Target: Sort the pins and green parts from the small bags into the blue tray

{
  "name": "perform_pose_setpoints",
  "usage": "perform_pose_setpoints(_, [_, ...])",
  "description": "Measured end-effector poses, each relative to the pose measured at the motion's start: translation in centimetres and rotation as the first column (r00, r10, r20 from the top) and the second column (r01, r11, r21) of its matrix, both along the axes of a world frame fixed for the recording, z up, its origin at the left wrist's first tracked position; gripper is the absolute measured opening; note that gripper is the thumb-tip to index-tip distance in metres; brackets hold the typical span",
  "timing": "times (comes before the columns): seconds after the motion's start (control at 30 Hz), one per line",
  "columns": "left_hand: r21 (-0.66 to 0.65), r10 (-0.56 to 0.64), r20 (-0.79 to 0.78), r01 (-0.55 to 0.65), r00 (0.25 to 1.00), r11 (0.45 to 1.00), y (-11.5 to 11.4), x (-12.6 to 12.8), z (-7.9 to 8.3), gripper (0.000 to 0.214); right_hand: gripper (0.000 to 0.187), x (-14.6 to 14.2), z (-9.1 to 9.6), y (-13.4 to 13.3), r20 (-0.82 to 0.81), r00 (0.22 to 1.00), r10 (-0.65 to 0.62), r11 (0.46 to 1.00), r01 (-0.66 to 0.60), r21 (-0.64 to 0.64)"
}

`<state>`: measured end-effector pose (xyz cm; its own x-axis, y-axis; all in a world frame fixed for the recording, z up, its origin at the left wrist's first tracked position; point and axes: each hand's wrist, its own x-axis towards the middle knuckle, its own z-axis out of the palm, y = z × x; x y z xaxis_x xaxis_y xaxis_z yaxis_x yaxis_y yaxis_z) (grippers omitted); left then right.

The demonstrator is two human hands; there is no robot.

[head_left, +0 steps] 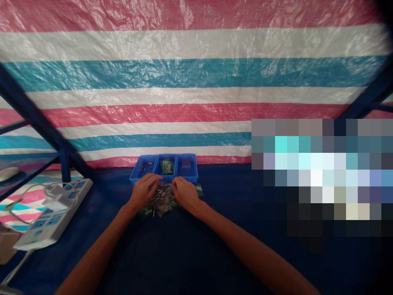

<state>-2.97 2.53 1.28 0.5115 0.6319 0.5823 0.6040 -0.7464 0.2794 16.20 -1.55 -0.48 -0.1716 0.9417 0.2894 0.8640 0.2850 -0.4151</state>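
My left hand (145, 191) reaches over the left side of a pile of small, thin metal pieces (161, 193). Its fingers are bent, with a gap between fingertips and thumb. On the pile's right side, my right hand (186, 192) has thumb and forefinger pinched together; whatever lies between them is too small to make out. The metal pieces rest on crumpled clear and green plastic bags (162, 209), partly hidden by both hands. Right behind stand three joined blue bins (187, 177). Thin metal pieces lie in the left bin, and a green-tinted bag (166, 166) sits in the middle one.
A white power strip (58, 217) with a plugged-in adapter (59, 200) and looped cables lies at the left. Dark blue metal bars (33, 108) frame both sides. A striped plastic sheet (184, 73) hangs behind the dark blue tabletop (159, 254). The right side is pixelated.
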Motion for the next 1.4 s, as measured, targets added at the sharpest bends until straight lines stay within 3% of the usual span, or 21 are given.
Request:
perform_pose_setpoints(0.17, [-0.145, 0.116, 0.151, -0.094, 0.982, 0.985, -0.9, 1.2, 2.1, 0.025, 0.009, 0.2, -0.6, 0.0, -0.153, 0.988, 0.007, 0.999, 0.0, 0.051])
perform_pose_setpoints(0.33, [-0.235, 0.078, 0.097, -0.053, 0.992, 0.971, -1.8, 1.9, 1.5, 0.031, 0.011, 0.5, -1.4, -0.4, -0.231, 0.971, 0.051, 0.994, -0.027, 0.109])
perform_pose_setpoints(0.5, [-0.238, 0.011, 0.018, -0.006, 1.0, 0.971, -1.4, 1.4, 0.1, 0.024, 0.013, 0.4, -1.7, -0.6, -0.283, 0.956, 0.076, 0.99, -0.037, 0.138])
perform_pose_setpoints(0.83, [-0.157, -0.004, 0.004, 0.004, 1.0, 0.988, -0.4, 0.3, -1.7, 0.019, 0.016, 0.0, -2.8, -0.3, -0.441, 0.89, 0.116, 0.983, -0.038, 0.182])
perform_pose_setpoints(1.13, [-0.161, 0.007, -0.002, -0.007, 1.0, 0.987, -1.1, 0.7, -1.5, 0.019, 0.017, 0.1, -3.0, -0.3, -0.471, 0.859, 0.202, 0.963, -0.088, 0.254])
perform_pose_setpoints(1.4, [-0.141, 0.023, -0.003, -0.023, 1.0, 0.99, -1.5, 0.7, -1.2, 0.021, 0.019, 0.2, -1.9, -0.2, -0.475, 0.852, 0.222, 0.959, -0.102, 0.265])
